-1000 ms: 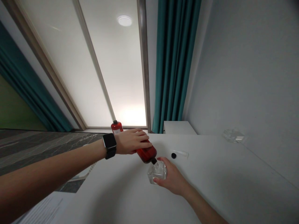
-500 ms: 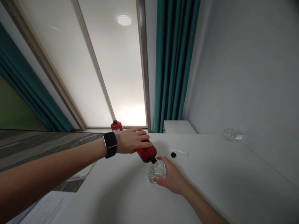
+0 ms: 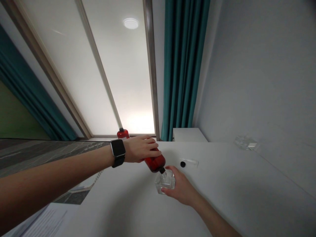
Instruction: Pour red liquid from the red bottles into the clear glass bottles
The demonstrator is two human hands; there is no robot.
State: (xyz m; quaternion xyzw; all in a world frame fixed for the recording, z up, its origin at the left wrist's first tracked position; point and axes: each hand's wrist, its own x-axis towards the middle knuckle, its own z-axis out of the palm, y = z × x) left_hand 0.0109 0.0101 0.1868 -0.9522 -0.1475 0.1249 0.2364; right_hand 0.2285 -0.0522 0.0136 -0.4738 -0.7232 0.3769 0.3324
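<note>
My left hand [image 3: 142, 149], with a black watch on its wrist, is wrapped round a red bottle [image 3: 156, 162]. The bottle tilts down to the right, its dark neck at the mouth of a clear glass bottle [image 3: 163, 182]. Thumb and fingers of my right hand [image 3: 181, 185] grip that clear bottle from its right side, low over or on the white table; which, I cannot tell. Liquid in the clear bottle cannot be made out. Just beyond my right hand lie a small black cap [image 3: 183, 164] and a clear plastic tube-like piece [image 3: 192, 162].
Behind my left wrist stands another red bottle [image 3: 122, 133] with a dark cap. Printed papers [image 3: 46, 220] lie at the lower left of the white table [image 3: 138, 210]. A clear object with a cord [image 3: 245, 143] is at the right, by the wall. A white cabinet [image 3: 189, 134] stands beyond.
Both hands keep nearly the same pose, the red bottle still tilted at the clear bottle's mouth. The view has shifted very slightly.
</note>
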